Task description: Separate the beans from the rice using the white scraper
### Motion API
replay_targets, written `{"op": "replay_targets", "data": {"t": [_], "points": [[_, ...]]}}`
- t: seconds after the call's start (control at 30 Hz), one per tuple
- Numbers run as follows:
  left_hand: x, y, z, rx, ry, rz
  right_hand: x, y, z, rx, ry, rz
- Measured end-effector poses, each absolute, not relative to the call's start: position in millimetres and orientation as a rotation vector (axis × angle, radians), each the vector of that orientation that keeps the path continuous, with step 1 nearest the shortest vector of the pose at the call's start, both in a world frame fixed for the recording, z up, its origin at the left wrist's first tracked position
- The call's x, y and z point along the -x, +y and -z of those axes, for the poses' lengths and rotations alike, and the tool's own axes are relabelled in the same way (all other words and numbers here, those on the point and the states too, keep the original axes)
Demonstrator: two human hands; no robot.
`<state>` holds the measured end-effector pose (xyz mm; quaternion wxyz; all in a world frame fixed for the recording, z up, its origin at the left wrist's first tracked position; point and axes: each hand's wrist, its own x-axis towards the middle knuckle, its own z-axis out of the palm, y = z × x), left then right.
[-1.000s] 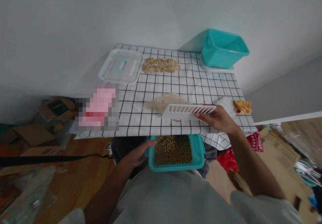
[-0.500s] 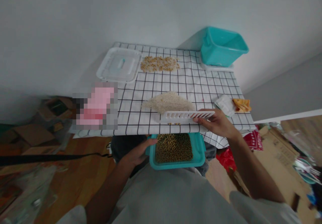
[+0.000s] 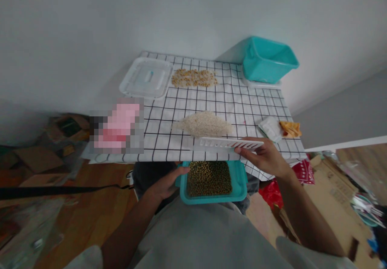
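Observation:
My left hand [image 3: 167, 183] grips the left rim of a teal plastic bin [image 3: 240, 180] held under the table's front edge. Yellow-brown and greenish beans [image 3: 208, 182] cover much of its bottom. In my right hand [image 3: 269, 156] is a white slotted plastic strip [image 3: 223, 143], its long side running along the table near the front edge. Just behind the strip lies a heap of rice [image 3: 205, 124]. Farther back is a flat patch of yellow beans mixed with rice [image 3: 194, 78].
A checked cloth [image 3: 181, 104] covers the table. A clear lid [image 3: 147, 77] lies back left, above a blurred-out pink object [image 3: 121, 124]. Another teal bin [image 3: 269, 61] stands back right. A white packet [image 3: 271, 129] and orange wrapper [image 3: 290, 129] lie at right. Boxes [image 3: 45, 160] clutter the floor.
My right hand has drawn the slotted strip slightly toward the front edge and to the right. The few yellow beans in front of it are no longer seen on the cloth.

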<state>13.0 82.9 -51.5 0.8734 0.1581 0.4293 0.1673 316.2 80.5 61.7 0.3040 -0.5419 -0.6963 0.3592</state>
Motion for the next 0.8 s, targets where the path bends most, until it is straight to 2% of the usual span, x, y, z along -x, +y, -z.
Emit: {"op": "replay_targets", "data": {"t": [0.1,0.3,0.8], "points": [[-10,82,53,-0.336,0.913,-0.352,-319,92,-59,1.467,-1.830,-0.878],[-5,81,49,-0.360,0.899,-0.388,-316,121,-53,1.369,-1.933,-0.967],[1,82,51,-0.425,0.847,-0.442,-338,168,-56,1.455,-1.746,-0.823]]}}
